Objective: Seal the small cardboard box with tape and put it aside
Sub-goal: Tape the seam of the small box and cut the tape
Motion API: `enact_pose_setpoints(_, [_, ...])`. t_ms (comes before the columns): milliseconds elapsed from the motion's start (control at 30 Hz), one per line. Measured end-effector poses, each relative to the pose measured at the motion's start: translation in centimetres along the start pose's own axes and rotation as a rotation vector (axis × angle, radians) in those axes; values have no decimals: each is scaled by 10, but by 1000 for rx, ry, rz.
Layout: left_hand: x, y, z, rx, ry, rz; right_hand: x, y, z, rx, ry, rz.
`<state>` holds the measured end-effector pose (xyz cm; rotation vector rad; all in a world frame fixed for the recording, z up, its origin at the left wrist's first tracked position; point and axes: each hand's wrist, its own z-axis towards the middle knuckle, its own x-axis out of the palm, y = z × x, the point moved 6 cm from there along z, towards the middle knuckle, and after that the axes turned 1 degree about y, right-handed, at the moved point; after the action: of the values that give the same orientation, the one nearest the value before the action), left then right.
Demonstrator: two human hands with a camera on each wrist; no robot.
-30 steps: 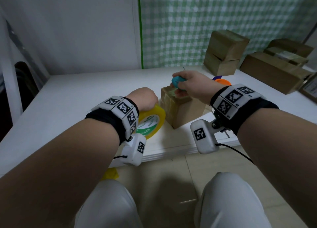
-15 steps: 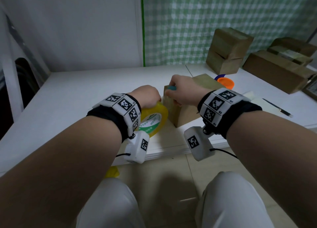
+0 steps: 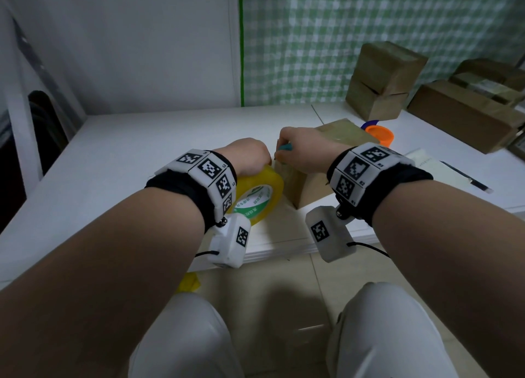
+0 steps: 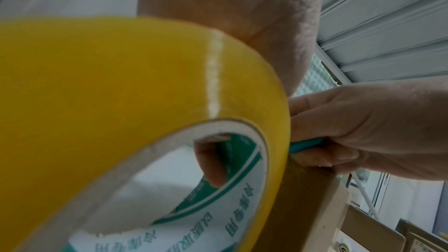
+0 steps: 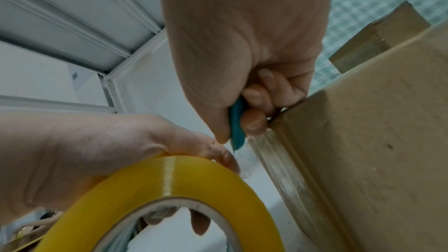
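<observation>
A small brown cardboard box (image 3: pixel 309 183) stands near the table's front edge, with clear tape down its left face (image 5: pixel 288 175). My left hand (image 3: pixel 244 157) grips a yellow tape roll (image 3: pixel 258 198) just left of the box, a finger hooked through its core (image 4: pixel 213 166). My right hand (image 3: pixel 304 150) holds a small teal cutter (image 5: pixel 236 122) at the box's upper left edge, its tip pointing down at the tape stretched between roll and box. The cutter's blade is hidden by the fingers.
An orange lid (image 3: pixel 379 133) lies behind the box. Stacked cardboard boxes (image 3: pixel 383 79) and longer cartons (image 3: pixel 466 116) fill the back right. A pen on paper (image 3: pixel 466 177) lies at the right. The white table (image 3: pixel 127 156) ends just before my knees.
My right hand with the cutter has slid from the top of the box down to its upper left edge, next to the roll. The left hand has kept hold of the roll.
</observation>
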<state>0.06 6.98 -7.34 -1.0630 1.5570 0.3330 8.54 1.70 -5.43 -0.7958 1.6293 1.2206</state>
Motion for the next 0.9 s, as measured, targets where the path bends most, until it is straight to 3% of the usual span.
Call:
enact_pose_setpoints(267, [0, 0, 1, 15, -3, 5, 3, 6, -1, -29, 1, -154])
enact_pose_setpoints(600, [2, -8, 2, 137, 8, 355, 4, 11, -1, -84, 47, -234])
enact_pose_setpoints(900, [4, -10, 3, 128, 57, 448, 5, 10, -3, -93, 135, -275])
